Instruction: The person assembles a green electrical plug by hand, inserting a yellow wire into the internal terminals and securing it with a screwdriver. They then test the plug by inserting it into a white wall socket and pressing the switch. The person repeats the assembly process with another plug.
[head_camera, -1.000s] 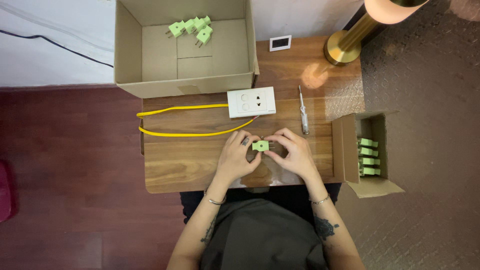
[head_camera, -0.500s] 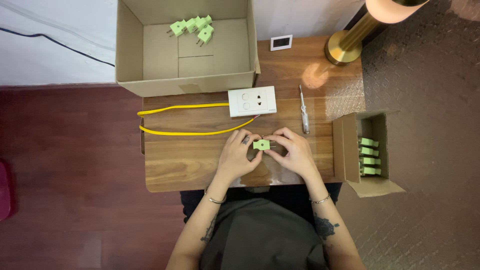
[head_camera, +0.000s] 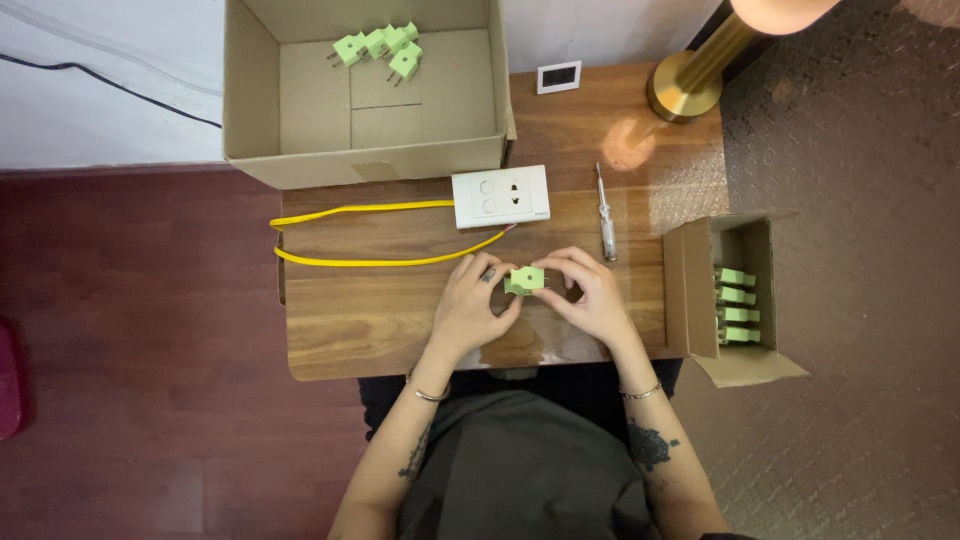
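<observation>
You had both hands on one small green plug adapter (head_camera: 527, 279) at the middle of the frame, held just above the wooden counter (head_camera: 350, 320). Your left hand (head_camera: 470, 300) pinched its left end and your right hand (head_camera: 590, 295) pinched its right end, so the two hands were brought together and clamped on the same piece. Its pale face was turned up toward you. I could not tell whether the adapter touched the wood.

Judging from that grip, the step in hand was the close handling of this single adapter, turning or checking it between the fingertips, with everything else left alone. The white socket plate (head_camera: 500, 197) lay just above your hands, its yellow cable (head_camera: 370, 262) looping off to the left of the frame. The screwdriver (head_camera: 604, 212) lay near your right hand, upper right of it, untouched.

Several more green adapters (head_camera: 385, 45) lay in the large open cardboard box (head_camera: 250, 90) at the top of the frame. A row of them (head_camera: 735, 305) stood in the small open box (head_camera: 690, 290) at the right edge of the counter.

As I judge it, any move from there called for one hand to take the adapter's full weight before the other let go. It also called for keeping the prongs, which I could not see, clear of your fingers.
</observation>
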